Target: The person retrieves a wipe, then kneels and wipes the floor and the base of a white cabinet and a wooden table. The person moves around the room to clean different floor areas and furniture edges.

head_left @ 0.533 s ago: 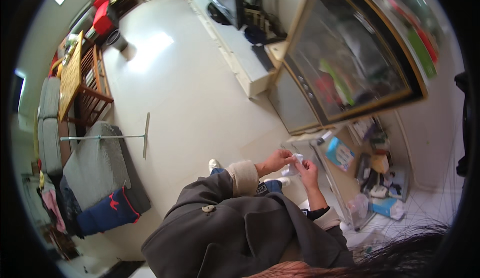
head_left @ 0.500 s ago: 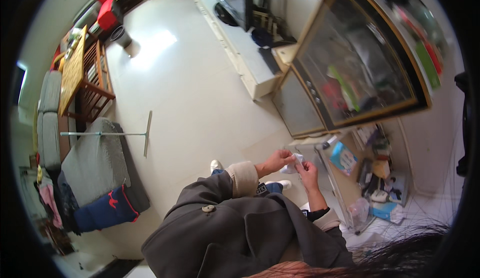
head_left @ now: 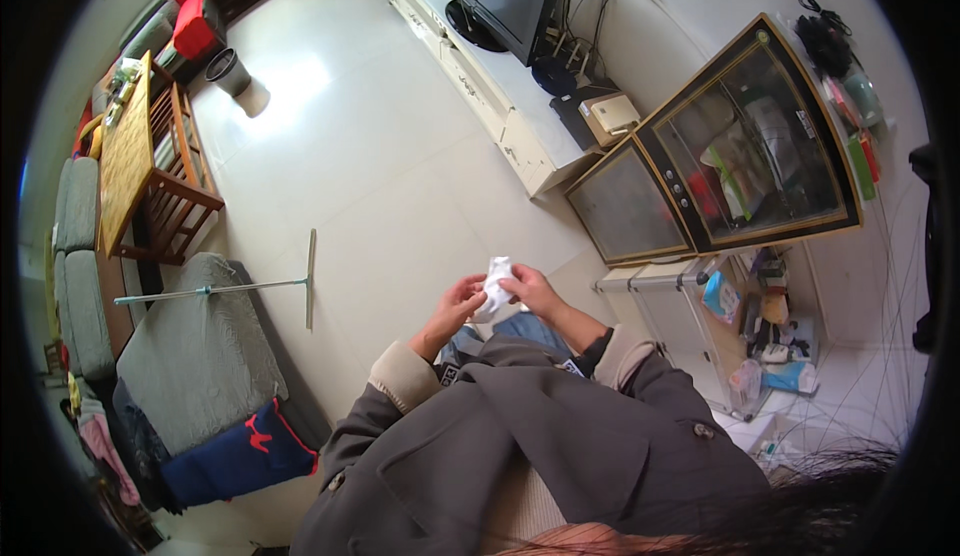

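A small white crumpled piece (head_left: pixel 497 284), soft like cloth or tissue, is held up in front of my body between both hands. My left hand (head_left: pixel 457 308) has its fingers curled against the lower left side of it. On the other side, my right hand (head_left: pixel 536 293) pinches it with thumb and fingers. Whether it is cloth or paper I cannot tell. Part of it is covered by the fingers.
A squeegee-like pole (head_left: pixel 210 291) lies across the grey-covered seat (head_left: pixel 190 356) on the left. To the right stand a glass-doored cabinet (head_left: pixel 630 214) and a shelf unit (head_left: pixel 680 331) with packages. Farther off are a television (head_left: pixel 510 1), a wooden table (head_left: pixel 130 156) and a dark bin (head_left: pixel 228 74).
Both hands have moved left with the white piece, from beside the shelf unit to in front of my body. My view has turned, and the piece now stands more upright.
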Action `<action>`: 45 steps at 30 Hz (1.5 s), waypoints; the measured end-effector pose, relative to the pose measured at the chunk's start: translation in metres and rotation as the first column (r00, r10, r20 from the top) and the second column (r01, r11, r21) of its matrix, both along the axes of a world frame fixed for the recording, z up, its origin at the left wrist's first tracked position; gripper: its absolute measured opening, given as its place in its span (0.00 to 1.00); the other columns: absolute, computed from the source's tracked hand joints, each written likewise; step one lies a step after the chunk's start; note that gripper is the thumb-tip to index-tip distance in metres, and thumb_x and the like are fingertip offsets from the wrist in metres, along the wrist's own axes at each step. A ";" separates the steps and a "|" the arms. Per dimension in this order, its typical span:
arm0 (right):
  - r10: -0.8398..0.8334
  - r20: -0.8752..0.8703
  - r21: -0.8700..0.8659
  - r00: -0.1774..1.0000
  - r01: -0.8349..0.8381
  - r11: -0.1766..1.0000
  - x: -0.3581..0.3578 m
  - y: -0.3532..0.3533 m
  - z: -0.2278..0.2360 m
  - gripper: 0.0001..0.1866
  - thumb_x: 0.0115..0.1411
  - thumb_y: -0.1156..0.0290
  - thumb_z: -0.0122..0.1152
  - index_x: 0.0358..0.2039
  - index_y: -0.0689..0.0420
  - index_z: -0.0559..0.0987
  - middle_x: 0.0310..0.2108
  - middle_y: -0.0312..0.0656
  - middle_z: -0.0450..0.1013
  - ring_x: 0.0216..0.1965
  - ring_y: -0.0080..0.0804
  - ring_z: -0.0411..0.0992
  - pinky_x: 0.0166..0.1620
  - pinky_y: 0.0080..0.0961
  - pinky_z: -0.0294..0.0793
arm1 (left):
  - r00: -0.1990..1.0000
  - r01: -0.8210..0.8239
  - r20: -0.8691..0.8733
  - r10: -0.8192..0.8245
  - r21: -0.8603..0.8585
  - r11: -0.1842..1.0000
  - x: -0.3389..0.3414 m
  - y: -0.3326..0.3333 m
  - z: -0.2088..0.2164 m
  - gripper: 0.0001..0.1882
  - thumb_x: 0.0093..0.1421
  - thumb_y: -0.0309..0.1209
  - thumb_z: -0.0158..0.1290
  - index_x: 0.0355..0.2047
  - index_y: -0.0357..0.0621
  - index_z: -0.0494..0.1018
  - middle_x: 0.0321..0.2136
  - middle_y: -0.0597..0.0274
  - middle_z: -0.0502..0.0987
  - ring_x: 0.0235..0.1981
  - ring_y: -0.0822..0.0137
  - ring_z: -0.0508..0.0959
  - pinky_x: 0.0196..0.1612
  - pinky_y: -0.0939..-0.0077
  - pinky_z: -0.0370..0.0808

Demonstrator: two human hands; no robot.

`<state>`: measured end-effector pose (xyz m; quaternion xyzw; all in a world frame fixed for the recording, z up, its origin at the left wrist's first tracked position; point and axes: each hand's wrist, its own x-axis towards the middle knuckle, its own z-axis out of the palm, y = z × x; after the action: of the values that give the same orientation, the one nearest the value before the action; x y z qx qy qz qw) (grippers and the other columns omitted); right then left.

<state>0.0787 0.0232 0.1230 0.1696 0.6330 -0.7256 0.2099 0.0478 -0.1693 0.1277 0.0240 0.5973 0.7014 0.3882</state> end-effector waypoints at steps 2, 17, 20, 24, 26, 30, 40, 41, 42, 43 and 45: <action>0.062 -0.046 -0.005 0.997 -0.063 0.998 -0.013 -0.021 0.000 0.13 0.60 0.64 0.55 0.42 0.57 0.72 0.33 0.33 0.72 0.32 0.17 0.68 0.32 0.16 0.68 | 0.998 -0.053 0.034 0.049 0.125 0.991 -0.003 -0.013 0.003 0.22 0.62 0.36 0.50 0.54 0.41 0.63 0.38 0.64 0.74 0.32 0.78 0.71 0.33 0.82 0.66; 0.017 -0.293 0.017 0.956 -0.013 1.000 -0.182 -0.052 0.006 0.08 0.61 0.73 0.52 0.39 0.61 0.75 0.28 0.37 0.75 0.27 0.21 0.73 0.32 0.18 0.72 | 0.953 -0.223 0.243 0.183 0.149 0.963 -0.172 -0.073 0.010 0.16 0.59 0.29 0.52 0.46 0.35 0.71 0.39 0.63 0.76 0.38 0.72 0.74 0.44 0.78 0.69; 0.025 -0.298 0.085 0.954 0.001 0.996 -0.231 -0.048 0.011 0.10 0.62 0.71 0.51 0.40 0.61 0.77 0.27 0.35 0.75 0.25 0.19 0.73 0.29 0.16 0.70 | 0.929 -0.303 0.241 0.282 0.054 0.952 -0.223 -0.075 0.008 0.13 0.59 0.27 0.51 0.45 0.37 0.72 0.37 0.63 0.76 0.37 0.71 0.74 0.43 0.77 0.70; 0.030 -0.238 0.029 0.971 -0.024 0.999 -0.301 -0.049 0.010 0.12 0.62 0.70 0.49 0.41 0.63 0.77 0.26 0.35 0.75 0.25 0.19 0.73 0.25 0.14 0.68 | 0.815 -0.566 0.192 0.547 0.060 0.822 -0.286 -0.090 0.005 0.11 0.59 0.26 0.51 0.43 0.38 0.72 0.36 0.61 0.76 0.37 0.70 0.75 0.43 0.75 0.71; 0.116 -0.187 -0.034 0.975 -0.124 0.992 -0.336 -0.056 0.010 0.12 0.62 0.71 0.49 0.41 0.62 0.77 0.26 0.35 0.75 0.25 0.20 0.74 0.25 0.14 0.68 | 0.750 -0.656 0.179 0.637 0.075 0.751 -0.309 -0.109 0.009 0.12 0.59 0.26 0.52 0.44 0.37 0.72 0.37 0.60 0.76 0.38 0.67 0.75 0.44 0.72 0.72; 0.224 -0.105 -0.069 0.969 -0.232 0.970 -0.398 -0.093 0.011 0.12 0.63 0.70 0.48 0.42 0.59 0.76 0.28 0.36 0.75 0.25 0.20 0.74 0.25 0.14 0.66 | 0.658 -0.749 0.207 0.724 0.078 0.658 -0.365 -0.144 0.015 0.14 0.59 0.26 0.52 0.46 0.39 0.70 0.38 0.62 0.74 0.39 0.68 0.74 0.40 0.72 0.73; 0.159 0.061 -0.343 0.985 -0.129 0.930 -0.603 -0.191 0.018 0.13 0.59 0.69 0.48 0.42 0.58 0.75 0.38 0.38 0.73 0.40 0.27 0.71 0.43 0.27 0.71 | 0.753 -0.634 0.268 0.601 0.053 0.771 -0.552 -0.249 -0.006 0.12 0.58 0.25 0.52 0.43 0.45 0.68 0.35 0.66 0.72 0.35 0.72 0.73 0.35 0.74 0.75; 0.123 0.069 -0.416 0.990 -0.084 0.905 -0.622 -0.204 0.025 0.14 0.59 0.68 0.47 0.43 0.58 0.74 0.39 0.39 0.73 0.42 0.28 0.70 0.45 0.29 0.71 | 0.781 -0.597 0.265 0.565 0.051 0.801 -0.573 -0.261 0.002 0.12 0.58 0.25 0.52 0.43 0.45 0.68 0.35 0.66 0.72 0.35 0.72 0.74 0.35 0.73 0.75; 0.075 0.095 -0.479 0.993 -0.020 0.878 -0.640 -0.216 0.034 0.14 0.59 0.68 0.47 0.44 0.58 0.74 0.40 0.40 0.72 0.44 0.29 0.70 0.48 0.31 0.71 | 0.810 -0.554 0.258 0.526 0.045 0.831 -0.593 -0.271 0.011 0.13 0.58 0.26 0.52 0.43 0.45 0.68 0.35 0.65 0.72 0.35 0.72 0.74 0.35 0.73 0.75; 0.136 -0.012 -0.557 0.991 -0.119 0.822 -0.657 -0.225 0.044 0.22 0.60 0.58 0.50 0.50 0.59 0.69 0.47 0.43 0.70 0.49 0.35 0.67 0.55 0.37 0.64 | 0.848 -0.510 0.219 0.483 0.084 0.856 -0.612 -0.279 0.019 0.13 0.58 0.26 0.52 0.44 0.44 0.67 0.36 0.65 0.73 0.35 0.72 0.74 0.35 0.73 0.75; 0.088 -0.001 -0.660 0.996 -0.067 0.749 -0.684 -0.235 0.060 0.28 0.60 0.51 0.50 0.54 0.58 0.66 0.50 0.42 0.68 0.53 0.36 0.65 0.57 0.40 0.61 | 0.881 -0.450 0.196 0.431 0.062 0.891 -0.649 -0.287 0.034 0.15 0.57 0.26 0.52 0.45 0.42 0.66 0.36 0.64 0.73 0.36 0.71 0.74 0.35 0.73 0.76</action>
<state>-0.6048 -0.2116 0.1829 0.0691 0.3403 -0.8900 0.2956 -0.6017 -0.4563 0.1619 -0.1545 0.5124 0.8011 0.2680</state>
